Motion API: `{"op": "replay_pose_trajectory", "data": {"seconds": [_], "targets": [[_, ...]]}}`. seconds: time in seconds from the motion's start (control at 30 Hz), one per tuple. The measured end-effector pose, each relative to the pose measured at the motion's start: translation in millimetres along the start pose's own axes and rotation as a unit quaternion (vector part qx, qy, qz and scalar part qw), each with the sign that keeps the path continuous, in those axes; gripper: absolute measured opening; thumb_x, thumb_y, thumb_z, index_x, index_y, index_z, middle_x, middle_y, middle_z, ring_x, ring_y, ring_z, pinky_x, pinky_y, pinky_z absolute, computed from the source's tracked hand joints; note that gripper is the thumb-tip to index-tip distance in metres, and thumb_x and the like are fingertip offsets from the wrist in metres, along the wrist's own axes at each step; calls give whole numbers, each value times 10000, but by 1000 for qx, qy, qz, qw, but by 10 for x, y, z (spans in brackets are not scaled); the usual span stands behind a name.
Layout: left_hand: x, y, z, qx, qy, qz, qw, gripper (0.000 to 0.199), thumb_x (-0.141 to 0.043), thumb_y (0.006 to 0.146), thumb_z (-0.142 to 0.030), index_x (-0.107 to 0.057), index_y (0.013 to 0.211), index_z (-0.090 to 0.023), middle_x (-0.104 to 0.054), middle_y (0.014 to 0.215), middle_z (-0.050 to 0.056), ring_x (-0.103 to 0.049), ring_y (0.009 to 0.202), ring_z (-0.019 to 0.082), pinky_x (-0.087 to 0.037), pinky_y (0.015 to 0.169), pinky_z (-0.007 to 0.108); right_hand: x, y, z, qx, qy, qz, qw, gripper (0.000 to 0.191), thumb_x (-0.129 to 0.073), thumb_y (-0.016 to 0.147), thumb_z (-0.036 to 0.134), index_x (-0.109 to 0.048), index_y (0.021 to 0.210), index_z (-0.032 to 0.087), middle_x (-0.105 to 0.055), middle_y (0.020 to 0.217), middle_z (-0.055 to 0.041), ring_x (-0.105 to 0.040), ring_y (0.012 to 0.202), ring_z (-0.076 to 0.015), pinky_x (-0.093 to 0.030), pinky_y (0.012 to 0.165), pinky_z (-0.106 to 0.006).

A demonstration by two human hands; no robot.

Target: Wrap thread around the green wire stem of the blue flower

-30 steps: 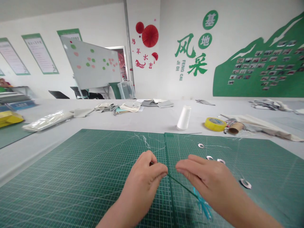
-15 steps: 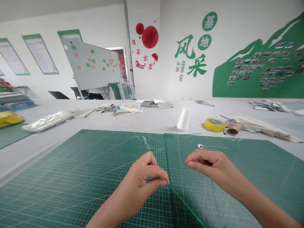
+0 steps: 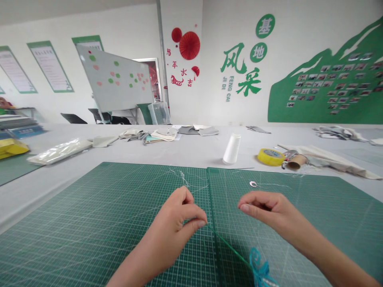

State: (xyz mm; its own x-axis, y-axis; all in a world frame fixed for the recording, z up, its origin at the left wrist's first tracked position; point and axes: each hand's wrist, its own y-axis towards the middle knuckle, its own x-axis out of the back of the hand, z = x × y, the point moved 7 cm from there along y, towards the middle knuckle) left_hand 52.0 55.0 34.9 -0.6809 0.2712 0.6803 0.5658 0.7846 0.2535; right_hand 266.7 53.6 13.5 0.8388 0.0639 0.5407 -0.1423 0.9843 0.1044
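Between thumb and fingertips, my left hand [image 3: 179,229] pinches the end of a thin green stem [image 3: 230,246], which slopes down to the right. A blue curled ornament [image 3: 259,269] shows at the stem's lower end, partly cut off by the bottom edge. My right hand [image 3: 269,207] is raised over the right mat with thumb and fingertips pressed together; anything between them is too small to make out. Both hands are above the green cutting mats [image 3: 119,199]. Beyond my right hand lies a small white oval piece [image 3: 253,184] with a thread.
A white thread cone [image 3: 231,148] stands behind the mats. Right of it are yellow tape [image 3: 271,157], a cardboard tube [image 3: 296,161] and cloth. A plastic-wrapped packet [image 3: 61,151] lies at left, fabric scraps [image 3: 161,134] farther back.
My left hand has moved slightly left and up with the stem, and the blue ornament has come into view. My right hand has shifted slightly right, still pinched.
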Motion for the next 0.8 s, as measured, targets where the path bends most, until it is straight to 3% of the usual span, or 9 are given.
{"op": "replay_pose_trajectory", "data": {"seconds": [0.23,0.4,0.57,0.8], "targets": [[6,-10,-43,-17,37,6,999,178,-524,913,-150,-625,776,-204,-438,875,2,-472,820,148,-394,724,283,171,-177,540,38,-152,24,987,305,-553,861,484,-685,725,245,-570,617,6,-457,558,-151,-340,503,-273],[52,-18,-68,-26,41,-11,999,164,-512,890,-114,-592,772,-196,-456,910,14,-478,853,162,-412,765,302,172,-275,818,24,-118,56,991,297,-552,855,462,-646,673,246,-501,565,27,-410,508,-129,-312,447,-243],[111,-14,-55,-18,41,-46,998,161,-451,897,-112,-519,777,-195,-500,962,35,-494,878,177,-420,785,319,123,-313,884,29,-51,54,997,274,-605,807,445,-636,603,265,-410,470,43,-295,416,-111,-228,355,-233],[204,-4,68,25,7,-124,992,155,-440,919,-168,-506,784,-209,-629,921,23,-574,830,176,-425,748,317,-63,-519,713,-23,-47,65,997,299,-577,830,523,-655,661,289,-355,448,49,-251,411,-118,-193,371,-261]]}}
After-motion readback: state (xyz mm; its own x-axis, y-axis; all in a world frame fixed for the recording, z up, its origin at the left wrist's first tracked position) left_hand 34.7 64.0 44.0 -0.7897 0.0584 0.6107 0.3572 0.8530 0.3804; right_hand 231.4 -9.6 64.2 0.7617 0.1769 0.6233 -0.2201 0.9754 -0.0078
